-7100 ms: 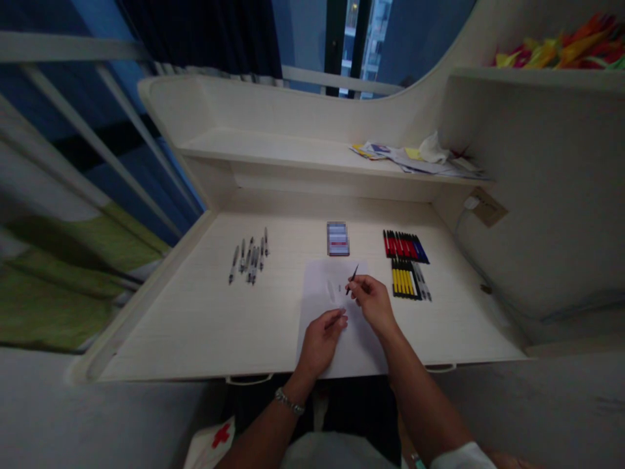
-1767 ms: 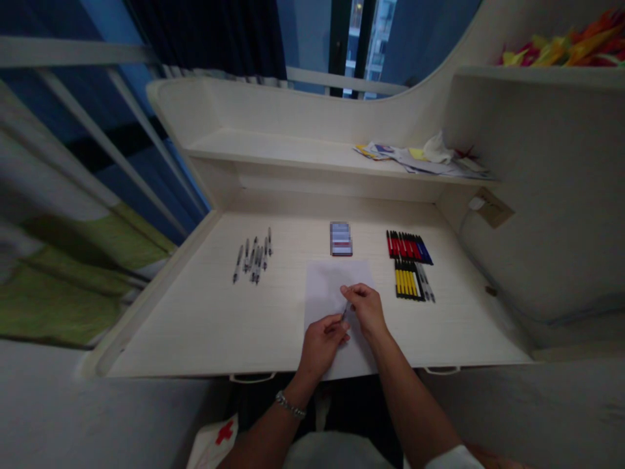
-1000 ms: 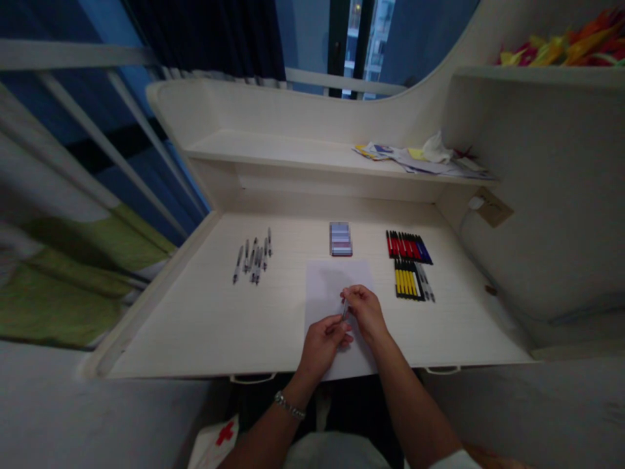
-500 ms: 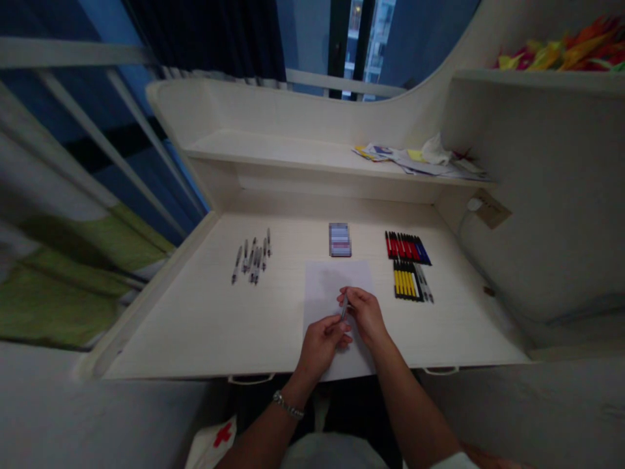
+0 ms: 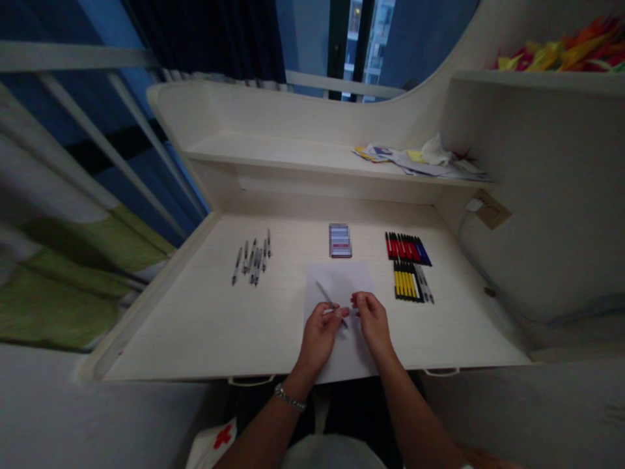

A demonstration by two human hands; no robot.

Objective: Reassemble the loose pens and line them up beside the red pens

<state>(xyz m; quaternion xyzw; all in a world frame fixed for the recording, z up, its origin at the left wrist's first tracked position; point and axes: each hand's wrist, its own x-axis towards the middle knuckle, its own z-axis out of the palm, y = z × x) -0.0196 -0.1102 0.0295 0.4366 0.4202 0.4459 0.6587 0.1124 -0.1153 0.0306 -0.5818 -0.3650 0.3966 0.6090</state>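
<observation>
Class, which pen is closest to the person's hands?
The grey pen in the left hand, over the paper sheet; every other pen lies grouped on the desk.

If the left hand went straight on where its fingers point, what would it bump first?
Probably the right hand, whose fingertips sit just ahead of the left hand and its pen; height is hard to tell.
</observation>
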